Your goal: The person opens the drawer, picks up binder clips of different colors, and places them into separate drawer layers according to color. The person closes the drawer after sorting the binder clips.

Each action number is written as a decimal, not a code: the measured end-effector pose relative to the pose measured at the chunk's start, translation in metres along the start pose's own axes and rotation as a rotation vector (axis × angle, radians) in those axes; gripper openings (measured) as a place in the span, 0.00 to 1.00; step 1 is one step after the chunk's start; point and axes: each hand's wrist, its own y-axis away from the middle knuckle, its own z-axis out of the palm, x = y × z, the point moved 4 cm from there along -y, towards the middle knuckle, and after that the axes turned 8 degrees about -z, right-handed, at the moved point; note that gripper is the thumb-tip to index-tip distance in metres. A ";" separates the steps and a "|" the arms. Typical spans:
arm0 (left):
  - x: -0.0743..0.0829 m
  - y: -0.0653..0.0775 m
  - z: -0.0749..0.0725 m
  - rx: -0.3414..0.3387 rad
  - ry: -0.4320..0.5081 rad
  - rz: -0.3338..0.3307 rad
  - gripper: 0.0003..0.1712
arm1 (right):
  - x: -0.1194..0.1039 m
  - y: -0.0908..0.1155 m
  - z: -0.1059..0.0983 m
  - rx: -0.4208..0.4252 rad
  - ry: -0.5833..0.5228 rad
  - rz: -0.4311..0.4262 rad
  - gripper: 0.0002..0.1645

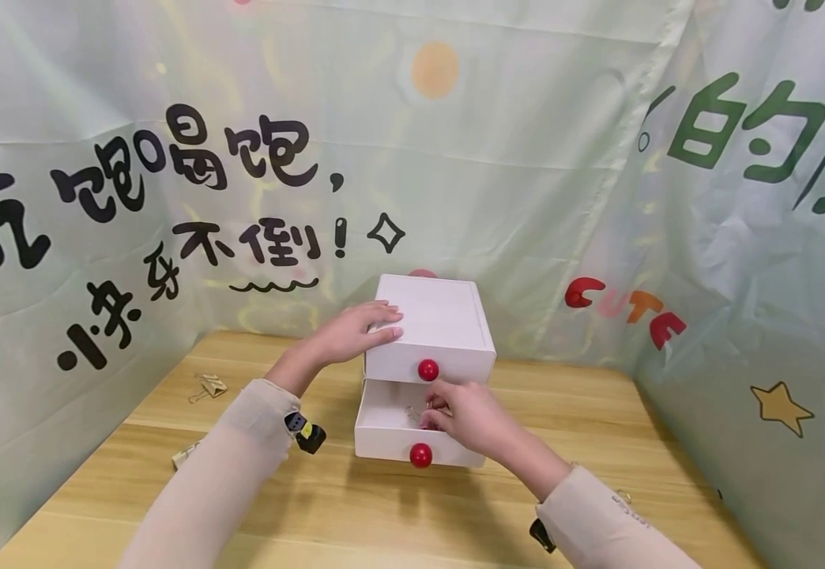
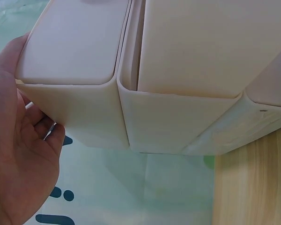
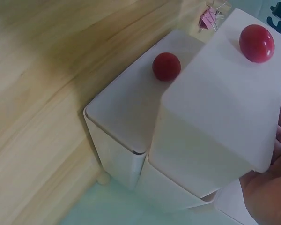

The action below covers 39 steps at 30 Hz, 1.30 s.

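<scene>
Clip (image 1: 211, 386) lies left; left hand (image 1: 359, 332) rests relaxed on cabinet (image 1: 435, 310). Right hand (image 1: 471, 414) curls over open drawer (image 1: 384, 444), wire loops (image 1: 412, 412) just left, grip unclear.

Wears long, loose, pale beige sleeves on both arms. On the left sleeve (image 1: 220, 466), shows soft creases near the left cuff (image 1: 270, 399) and a fuller cut away from it. Just beside the left cuff, carries a small black wrist unit (image 1: 310, 437), blocky, with a bright yellow patch (image 1: 306, 430). Across from the left cuff, shows a matching right sleeve (image 1: 612, 525) with small dark lettering (image 1: 629, 510), illegible at this size. Well apart from the left cuff, carries a second black unit (image 1: 542, 536), partly hidden by beige fabric.
</scene>
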 end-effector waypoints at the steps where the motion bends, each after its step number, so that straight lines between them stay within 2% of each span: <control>1: 0.000 0.000 0.000 0.000 0.002 0.000 0.32 | 0.000 0.000 0.001 0.000 0.000 -0.002 0.09; 9: 0.001 0.000 0.000 0.001 0.008 -0.006 0.32 | 0.001 0.007 -0.004 0.054 0.006 -0.029 0.08; 18: -0.001 0.000 0.000 0.003 0.010 -0.016 0.31 | 0.011 0.030 -0.019 0.103 -0.005 0.029 0.06; 28: 0.000 -0.001 0.001 0.009 0.011 -0.009 0.31 | 0.027 0.066 -0.033 0.148 -0.035 0.090 0.11; 33: 0.000 -0.001 0.001 0.008 0.008 -0.013 0.30 | 0.036 0.086 -0.041 0.182 -0.021 0.092 0.11; 39: 0.000 -0.002 0.002 0.003 0.006 -0.018 0.31 | 0.050 0.113 -0.047 0.168 0.003 0.150 0.13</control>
